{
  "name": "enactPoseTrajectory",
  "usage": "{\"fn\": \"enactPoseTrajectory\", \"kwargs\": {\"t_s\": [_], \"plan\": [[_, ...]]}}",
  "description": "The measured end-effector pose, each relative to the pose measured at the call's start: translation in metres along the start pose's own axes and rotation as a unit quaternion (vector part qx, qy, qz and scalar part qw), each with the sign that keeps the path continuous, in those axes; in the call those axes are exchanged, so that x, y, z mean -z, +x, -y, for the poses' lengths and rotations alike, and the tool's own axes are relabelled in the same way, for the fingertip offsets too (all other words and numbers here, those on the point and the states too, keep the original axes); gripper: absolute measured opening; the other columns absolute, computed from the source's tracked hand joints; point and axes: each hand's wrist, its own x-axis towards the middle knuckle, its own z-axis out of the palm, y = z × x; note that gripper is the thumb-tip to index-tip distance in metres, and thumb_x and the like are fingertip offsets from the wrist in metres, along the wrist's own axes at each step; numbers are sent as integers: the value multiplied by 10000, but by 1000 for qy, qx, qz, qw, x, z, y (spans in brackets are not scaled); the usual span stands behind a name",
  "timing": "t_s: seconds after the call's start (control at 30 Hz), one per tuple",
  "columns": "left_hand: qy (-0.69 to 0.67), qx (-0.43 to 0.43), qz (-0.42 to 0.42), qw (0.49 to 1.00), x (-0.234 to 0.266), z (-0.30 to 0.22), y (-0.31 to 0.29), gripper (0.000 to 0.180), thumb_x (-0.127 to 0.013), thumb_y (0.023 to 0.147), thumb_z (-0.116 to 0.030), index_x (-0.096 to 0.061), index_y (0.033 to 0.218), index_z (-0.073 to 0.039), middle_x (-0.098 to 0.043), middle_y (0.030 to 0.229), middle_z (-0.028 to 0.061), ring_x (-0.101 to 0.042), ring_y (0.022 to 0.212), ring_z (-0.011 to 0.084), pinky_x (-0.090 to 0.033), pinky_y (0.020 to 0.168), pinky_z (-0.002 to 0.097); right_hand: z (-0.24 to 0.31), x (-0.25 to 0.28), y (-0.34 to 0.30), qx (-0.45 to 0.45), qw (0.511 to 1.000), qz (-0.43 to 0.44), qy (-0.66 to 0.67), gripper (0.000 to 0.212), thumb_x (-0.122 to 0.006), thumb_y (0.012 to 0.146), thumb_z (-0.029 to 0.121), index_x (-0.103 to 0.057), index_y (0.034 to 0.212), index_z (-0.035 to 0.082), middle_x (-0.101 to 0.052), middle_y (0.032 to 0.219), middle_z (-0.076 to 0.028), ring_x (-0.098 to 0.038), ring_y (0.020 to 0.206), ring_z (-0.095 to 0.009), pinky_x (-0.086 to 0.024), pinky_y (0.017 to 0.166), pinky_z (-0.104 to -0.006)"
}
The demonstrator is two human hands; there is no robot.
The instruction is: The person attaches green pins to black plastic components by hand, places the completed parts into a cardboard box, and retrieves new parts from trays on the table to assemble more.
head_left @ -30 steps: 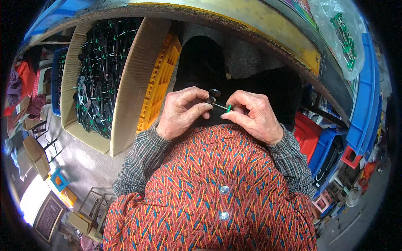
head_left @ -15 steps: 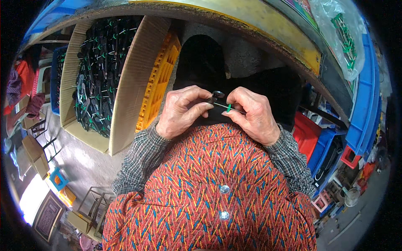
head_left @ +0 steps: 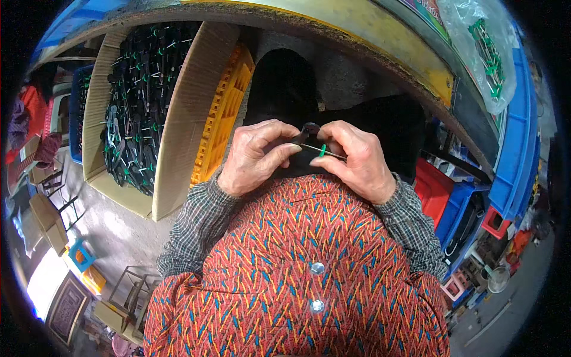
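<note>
My left hand (head_left: 253, 159) is closed, thumb and forefinger pinching a small black part with a rounded end (head_left: 310, 128). My right hand (head_left: 364, 162) pinches a thin metal pin (head_left: 312, 148) that carries a green collar (head_left: 323, 150). The pin slants from the left fingertips into the right fingers, which hide its far end. Its tip meets the black part at the left fingertips; whether it sits inside cannot be made out. Both hands are held above my lap, in front of the patterned red apron (head_left: 315, 238).
To the left stands a cardboard box (head_left: 185, 113) full of black parts with pins and green collars. An orange plastic crate (head_left: 223, 113) is beside it. A worn table edge (head_left: 357, 50) curves ahead. At the far right lies a clear bag (head_left: 467, 18) of green-collared pins (head_left: 489, 59), near a blue tray (head_left: 516, 137).
The black part's round end has tilted between the fingers and now shows more edge-on. The right fingers have come slightly closer to the left ones.
</note>
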Motion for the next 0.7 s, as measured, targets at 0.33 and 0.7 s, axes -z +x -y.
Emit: {"fn": "enactPoseTrajectory", "kwargs": {"t_s": [0.33,0.7], "plan": [[15,-6,-1,1000,0,0,-1,128,-632,858,-26,-638,968,38,-623,835,92,-621,601,113,-505,537,228,-7,-3,-3,-137,965,91,205,208,-694,842,197,-634,872,0,-597,696,-126,-558,594,-148,-435,548,-311],[41,-27,-6,999,0,3,-1,115,-654,842,0,-626,946,40,-595,809,51,-619,611,88,-485,528,208,-4,-5,-3,-3,999,32,11,214,-709,789,176,-611,886,12,-615,826,-146,-631,713,-317,-475,597,-354]]}}
